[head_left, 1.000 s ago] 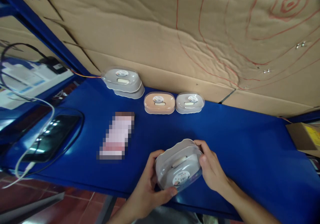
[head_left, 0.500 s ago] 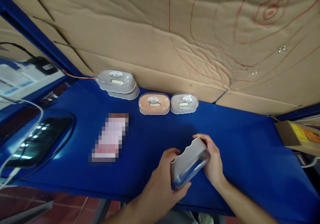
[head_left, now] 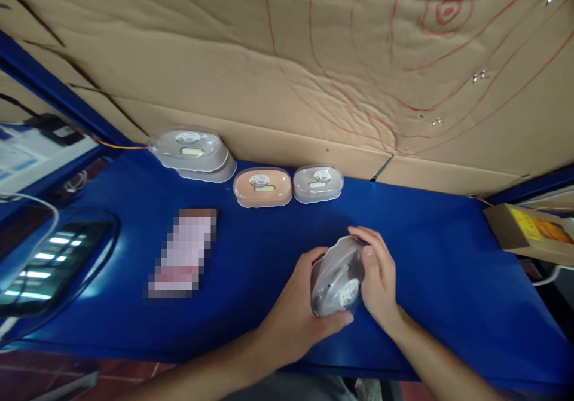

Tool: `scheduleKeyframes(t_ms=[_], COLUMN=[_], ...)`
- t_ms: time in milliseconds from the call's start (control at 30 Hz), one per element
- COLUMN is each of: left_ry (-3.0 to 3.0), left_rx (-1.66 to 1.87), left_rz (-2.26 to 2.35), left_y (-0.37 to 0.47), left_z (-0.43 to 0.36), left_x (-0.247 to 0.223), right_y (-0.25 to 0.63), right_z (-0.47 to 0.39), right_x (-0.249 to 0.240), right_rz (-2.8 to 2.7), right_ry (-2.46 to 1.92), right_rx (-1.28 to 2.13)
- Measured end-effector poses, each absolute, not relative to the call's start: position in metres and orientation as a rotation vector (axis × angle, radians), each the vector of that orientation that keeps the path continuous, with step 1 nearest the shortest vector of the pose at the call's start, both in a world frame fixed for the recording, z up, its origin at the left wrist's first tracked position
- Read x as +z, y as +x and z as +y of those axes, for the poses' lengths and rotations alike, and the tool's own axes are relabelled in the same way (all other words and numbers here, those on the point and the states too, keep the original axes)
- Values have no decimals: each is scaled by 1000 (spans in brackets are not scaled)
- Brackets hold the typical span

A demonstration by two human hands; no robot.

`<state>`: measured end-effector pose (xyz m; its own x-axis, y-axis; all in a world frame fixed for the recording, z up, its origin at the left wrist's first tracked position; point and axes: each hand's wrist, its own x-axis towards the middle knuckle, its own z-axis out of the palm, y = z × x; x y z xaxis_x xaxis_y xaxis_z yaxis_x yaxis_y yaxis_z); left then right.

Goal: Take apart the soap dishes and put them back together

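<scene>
One clear-lidded grey box (head_left: 337,276), tilted, near the front edge of the desk (head_left: 442,263). Left hand (head_left: 301,311): fingers gripping one end. Right hand (head_left: 380,284): fingers curled around the other. Peach box (head_left: 262,196), small grey box (head_left: 317,193): side by side, back edge. Grey stack (head_left: 194,161): near back left corner.

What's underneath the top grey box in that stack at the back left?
Under the top grey box sits another grey box, part of its front and right side showing; the rest is covered.
</scene>
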<state>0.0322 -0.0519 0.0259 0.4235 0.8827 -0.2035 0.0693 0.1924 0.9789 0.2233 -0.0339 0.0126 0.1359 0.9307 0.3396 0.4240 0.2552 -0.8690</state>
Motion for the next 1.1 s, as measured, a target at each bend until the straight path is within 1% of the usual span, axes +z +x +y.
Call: scheduleKeyframes(t_ms=[100,200,267,500,733,933,1100], left_ry=[959,722,641,577,400,538,605], left_rx=[661,522,511,561,566,639,706], left_rz=[810,727,699,523,568,611,622], left_y=[27,25,26,33,29,27,27], left_z=[-36,-25,-23,-28,-39,-42,-44], left_x=[26,26,24,19,8,10,17], right_y=[226,227,226,219,222,216,213], right_z=[-30,-25,-22,-26,-27,-31,-35], right_x=[11,7,3,-3,5,12,14], right_rz=[-1595,-1528,-1475,-1549,-1631,-1670,-1712], right_ry=[-1316,-1347,-1338,-1244,-1198,-1258,-1288], right_rx=[588,665,671,501,481,489,411])
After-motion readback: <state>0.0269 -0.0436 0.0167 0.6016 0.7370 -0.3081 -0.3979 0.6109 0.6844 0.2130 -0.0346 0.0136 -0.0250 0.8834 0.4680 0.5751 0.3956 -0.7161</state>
